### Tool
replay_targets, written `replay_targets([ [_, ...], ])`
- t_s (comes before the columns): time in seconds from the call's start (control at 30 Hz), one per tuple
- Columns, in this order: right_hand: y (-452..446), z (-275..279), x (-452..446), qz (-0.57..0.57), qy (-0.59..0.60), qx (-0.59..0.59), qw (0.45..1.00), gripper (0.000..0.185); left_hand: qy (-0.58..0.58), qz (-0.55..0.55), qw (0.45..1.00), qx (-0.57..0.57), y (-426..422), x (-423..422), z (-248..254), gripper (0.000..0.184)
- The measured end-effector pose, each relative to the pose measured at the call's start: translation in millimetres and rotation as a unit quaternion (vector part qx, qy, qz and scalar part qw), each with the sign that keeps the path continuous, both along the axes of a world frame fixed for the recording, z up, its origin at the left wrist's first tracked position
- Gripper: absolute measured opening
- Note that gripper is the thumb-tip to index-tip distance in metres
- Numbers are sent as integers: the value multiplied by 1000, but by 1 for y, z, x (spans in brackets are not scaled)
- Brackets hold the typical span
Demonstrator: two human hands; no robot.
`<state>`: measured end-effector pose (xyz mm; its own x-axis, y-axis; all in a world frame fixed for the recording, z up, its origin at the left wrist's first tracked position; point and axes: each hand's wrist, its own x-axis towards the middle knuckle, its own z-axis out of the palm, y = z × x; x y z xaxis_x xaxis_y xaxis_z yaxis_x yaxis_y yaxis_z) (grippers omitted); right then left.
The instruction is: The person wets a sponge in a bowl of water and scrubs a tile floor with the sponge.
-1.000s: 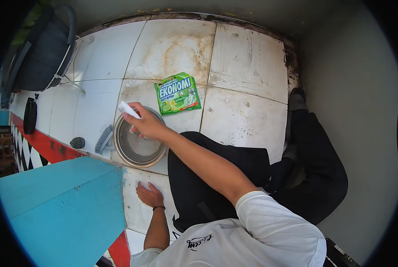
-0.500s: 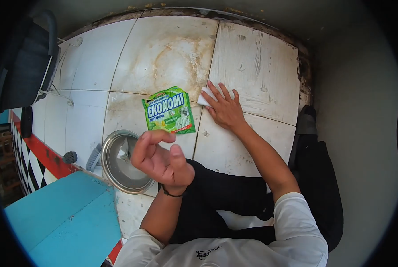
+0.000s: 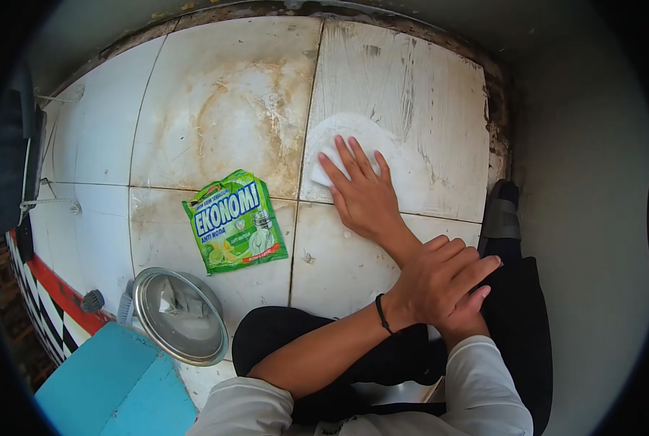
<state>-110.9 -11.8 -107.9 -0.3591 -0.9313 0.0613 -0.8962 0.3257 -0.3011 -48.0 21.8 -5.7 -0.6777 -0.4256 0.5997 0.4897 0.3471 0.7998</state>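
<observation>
My right hand (image 3: 364,189) lies on a floor tile with its fingers stretched out, pressing down on a white sponge (image 3: 326,168), which is mostly covered by the fingers. Whitish foam (image 3: 368,131) spreads over the tile around it. My left hand (image 3: 444,280), with a black cord on the wrist, crosses over my right forearm. Its fingers are curled, and nothing shows in them; whether they touch the forearm is unclear. Left of my right hand lies a green Ekonomi soap packet (image 3: 236,221).
A metal bowl (image 3: 180,320) of cloudy water, with something pale in it, stands at lower left. Beside it are a brush (image 3: 126,305) and a small round dark object (image 3: 92,301). A turquoise surface (image 3: 114,381) fills the lower left. Walls border the tiles behind and at right.
My left hand has swung right, from above the bowl to over my right forearm. A foamy patch now shows around the sponge under my right hand. The view has shifted.
</observation>
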Motion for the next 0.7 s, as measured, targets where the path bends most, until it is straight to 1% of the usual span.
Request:
replay_targets([
  [0.07,-50,-6,-29,26,20,-29,999,55,12,21,1000,-10,-8,3,3,41],
  [0.1,-64,-9,-53,6,37,-20,999,54,17,31,999,-13,-12,6,4,40],
  [0.13,-75,-11,-77,-13,55,-10,998,53,44,48,998,7,-14,5,3,37],
  [0.17,-76,-11,-92,-30,76,-1,997,53,45,51,998,7,-17,5,3,37],
  [0.27,-28,-10,-107,-96,71,-2,993,52,52,50,997,14,-24,6,8,37],
  [0.33,17,-8,-88,-126,61,25,990,54,49,42,998,22,-22,5,11,38],
  [0.4,45,-3,-45,-134,40,56,989,56,41,31,998,28,-13,5,10,39],
  [0.47,47,2,4,-97,16,59,993,57,32,22,999,27,-7,6,9,40],
  [0.53,22,2,28,-42,-1,29,999,55,35,30,999,27,-10,6,10,40],
  [0.57,2,1,25,-22,-2,8,1000,54,36,33,998,28,-13,6,10,40],
  [0.6,-23,-3,14,-2,-4,-13,1000,54,33,40,998,26,-17,6,11,40],
  [0.7,-97,-15,-46,-8,43,-48,998,51,15,64,998,16,-34,5,7,39],
])
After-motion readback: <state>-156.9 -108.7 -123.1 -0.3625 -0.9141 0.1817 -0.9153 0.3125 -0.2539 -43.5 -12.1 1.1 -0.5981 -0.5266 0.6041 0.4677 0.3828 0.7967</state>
